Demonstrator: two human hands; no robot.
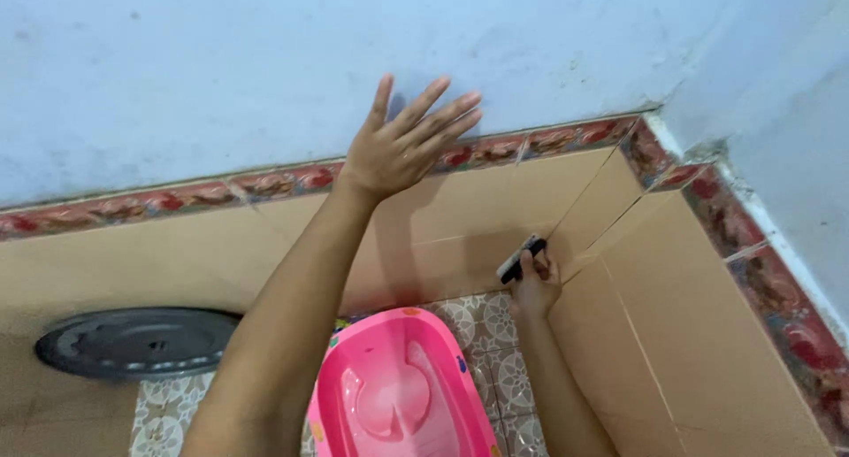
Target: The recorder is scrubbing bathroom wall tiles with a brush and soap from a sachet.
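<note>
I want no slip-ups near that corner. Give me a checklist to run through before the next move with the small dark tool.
1. Right hand grips the small dark tool: ok.
2. Tool touches the cardboard panel near the corner fold: cannot tell, contact point too small to see.
3. Left hand is off the tool, fingers spread up by the blue wall: ok.
4. Left hand presses on the wall: cannot tell.
5. Pink tub sits on the tiled floor right beneath both arms: not ok, crowds the space.
6. Round dark lid lies apart at left: ok.

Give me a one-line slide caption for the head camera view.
Left hand spread against the blue wall while the right hand holds a small dark tool at the cardboard panel.
</note>
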